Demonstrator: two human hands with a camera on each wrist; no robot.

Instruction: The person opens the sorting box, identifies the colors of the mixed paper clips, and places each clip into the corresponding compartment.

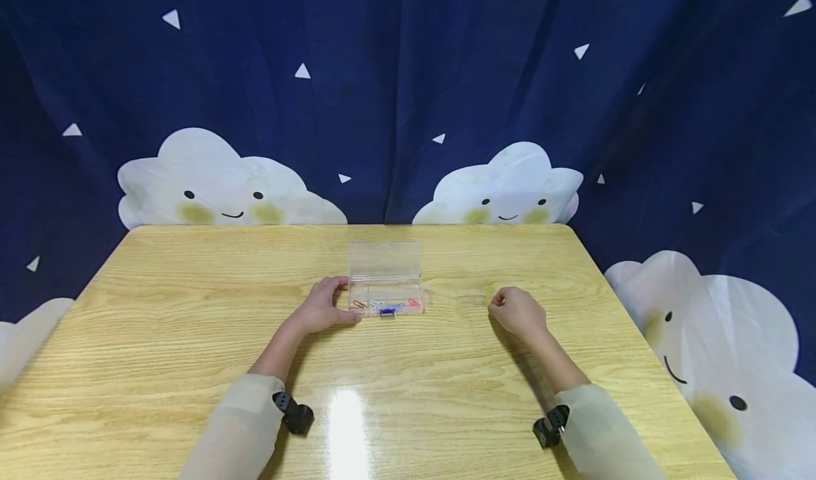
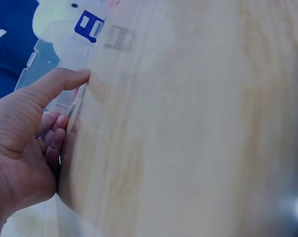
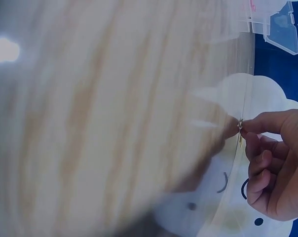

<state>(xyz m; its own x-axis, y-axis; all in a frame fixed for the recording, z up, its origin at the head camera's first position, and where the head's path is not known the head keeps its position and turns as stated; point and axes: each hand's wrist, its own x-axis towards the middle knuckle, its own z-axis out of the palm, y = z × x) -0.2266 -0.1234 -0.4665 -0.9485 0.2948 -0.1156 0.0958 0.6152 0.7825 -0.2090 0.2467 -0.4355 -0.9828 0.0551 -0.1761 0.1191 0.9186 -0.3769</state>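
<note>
A clear plastic compartment box (image 1: 385,289) stands on the table with its lid (image 1: 384,259) raised at the back. Paper clips lie sorted in its front compartments: red ones (image 1: 359,304) at the left, white and blue ones in the middle, pink ones (image 1: 413,302) at the right. A blue latch (image 2: 89,26) sits on the front wall. My left hand (image 1: 324,306) grips the box's left end, thumb at the front corner and fingers behind. To the right of the box, my right hand (image 1: 519,311) pinches a small yellow paper clip (image 3: 241,125) between thumb and forefinger, close to the tabletop.
The wooden table (image 1: 191,282) reaches back to a dark blue curtain (image 1: 357,76) with white clouds. Light reflects off the tabletop near its front. Each wrist carries a small black camera (image 1: 297,416) on a pale sleeve.
</note>
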